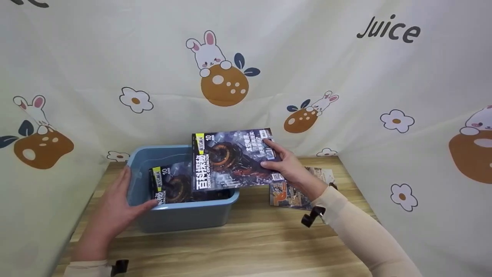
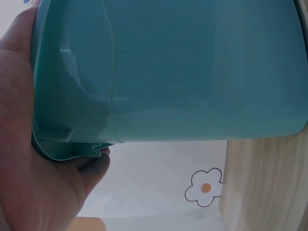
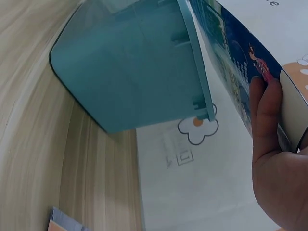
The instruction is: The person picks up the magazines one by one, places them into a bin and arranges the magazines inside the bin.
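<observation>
My right hand (image 1: 286, 163) pinches a dark magazine (image 1: 230, 161) at its right edge, thumb on the cover and fingers behind, as the right wrist view shows. The magazine is raised, its left part over the right side of a blue plastic bin (image 1: 188, 217). Inside the bin lies another magazine (image 1: 177, 184) with a matching cover, partly hidden by the raised one. My left hand (image 1: 119, 207) grips the bin's left rim, the thumb over the front corner. In the left wrist view the hand (image 2: 29, 144) wraps the rim, some fingers under its lip.
Another magazine (image 1: 288, 196) with an orange title lies on the wooden table (image 1: 261, 246) right of the bin, partly behind my right wrist. A printed cloth (image 1: 165, 69) with rabbits and oranges hangs around the back and sides. Black straps with clips (image 1: 313, 216) sit at the wrists.
</observation>
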Demonstrator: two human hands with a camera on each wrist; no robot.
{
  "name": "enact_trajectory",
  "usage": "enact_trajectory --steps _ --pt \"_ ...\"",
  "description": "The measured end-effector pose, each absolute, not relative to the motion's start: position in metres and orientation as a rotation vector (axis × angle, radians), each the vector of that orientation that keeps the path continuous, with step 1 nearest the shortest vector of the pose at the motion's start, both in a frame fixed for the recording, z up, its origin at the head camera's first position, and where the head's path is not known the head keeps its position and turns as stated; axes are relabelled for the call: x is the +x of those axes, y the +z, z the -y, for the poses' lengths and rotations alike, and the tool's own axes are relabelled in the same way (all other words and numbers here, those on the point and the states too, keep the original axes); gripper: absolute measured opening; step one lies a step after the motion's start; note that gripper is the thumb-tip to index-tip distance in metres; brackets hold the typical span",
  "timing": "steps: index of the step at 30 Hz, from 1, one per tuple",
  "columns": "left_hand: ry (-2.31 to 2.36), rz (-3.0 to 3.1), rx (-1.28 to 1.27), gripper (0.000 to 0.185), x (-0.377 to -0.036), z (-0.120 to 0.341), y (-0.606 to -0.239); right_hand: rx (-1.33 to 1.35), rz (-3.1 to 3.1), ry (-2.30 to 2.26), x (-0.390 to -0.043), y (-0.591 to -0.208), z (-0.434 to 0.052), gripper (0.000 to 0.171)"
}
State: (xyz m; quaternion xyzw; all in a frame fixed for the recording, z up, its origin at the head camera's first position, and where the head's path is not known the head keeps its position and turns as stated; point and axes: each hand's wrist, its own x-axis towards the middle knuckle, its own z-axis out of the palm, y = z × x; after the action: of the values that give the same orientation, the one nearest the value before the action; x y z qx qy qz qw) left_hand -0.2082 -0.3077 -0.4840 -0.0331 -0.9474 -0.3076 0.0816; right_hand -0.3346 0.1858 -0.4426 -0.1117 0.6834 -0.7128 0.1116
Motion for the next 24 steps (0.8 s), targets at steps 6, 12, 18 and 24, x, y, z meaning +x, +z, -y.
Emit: enact_trajectory --steps 6,12,18,24 --pt "-0.916 2.818 -0.090 0.140 -0.208 0.307 -0.485 -0.335 -1.963 -2.105 -0.334 -0.443 -0.169 0.092" --pt "-0.911 2.828 -0.075 0.141 -0.209 0.306 -0.483 -0.361 -1.972 -2.097 -0.334 -0.444 -0.152 0.090" --pt "-0.901 2.861 -0.064 0.141 -0.210 0.304 -0.483 -0.383 -1.991 -2.067 -0.331 -0.446 -0.135 0.088" --pt "-0.895 2.879 -0.057 0.140 -0.209 0.307 -0.484 -0.448 -2.014 -2.062 -0.330 -0.447 -0.117 0.089"
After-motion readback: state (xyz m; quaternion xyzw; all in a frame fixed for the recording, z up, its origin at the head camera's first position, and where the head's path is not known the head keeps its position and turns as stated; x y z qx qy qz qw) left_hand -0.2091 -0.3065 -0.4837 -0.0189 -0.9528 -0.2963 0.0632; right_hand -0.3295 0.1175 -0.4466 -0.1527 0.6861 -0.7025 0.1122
